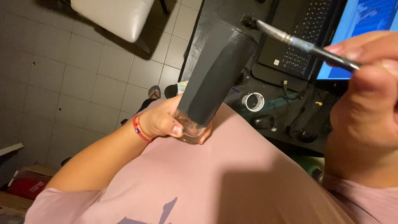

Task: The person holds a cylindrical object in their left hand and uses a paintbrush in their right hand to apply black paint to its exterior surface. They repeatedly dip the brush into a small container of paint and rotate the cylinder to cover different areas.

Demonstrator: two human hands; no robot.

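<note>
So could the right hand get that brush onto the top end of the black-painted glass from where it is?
Probably yes. The right hand holds the paintbrush, whose tip sits just beside the top of the glass, which the left hand tilts toward it. Nothing lies between.

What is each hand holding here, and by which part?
The left hand grips a tall glass painted black by its clear unpainted base. The right hand pinches a thin paintbrush by its dark handle.

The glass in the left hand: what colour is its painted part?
Matte black over most of the glass; the base by the fingers is clear. Head view.
</note>
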